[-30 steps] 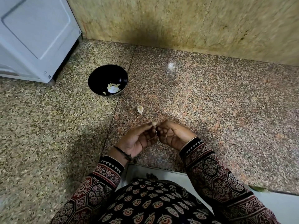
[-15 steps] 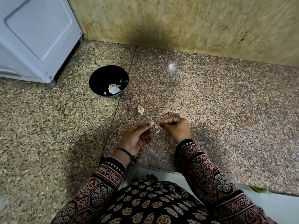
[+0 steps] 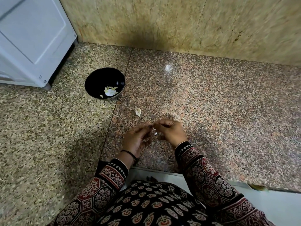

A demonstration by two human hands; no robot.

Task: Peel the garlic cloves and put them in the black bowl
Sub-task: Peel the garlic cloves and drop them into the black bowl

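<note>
While left hand pinches the garlic clove steady so right hand can pinch & strip its skin, black bowl sits close on counter for drop-off, w/ spare clove between.

Speckled granite counter, two slabs, seam running front to back. Left slab yellower, right pinker. Glare spot on the right slab. Beige stone wall behind. White appliance top left, its foot on the counter. Greenish scrap at front edge, right.
</note>
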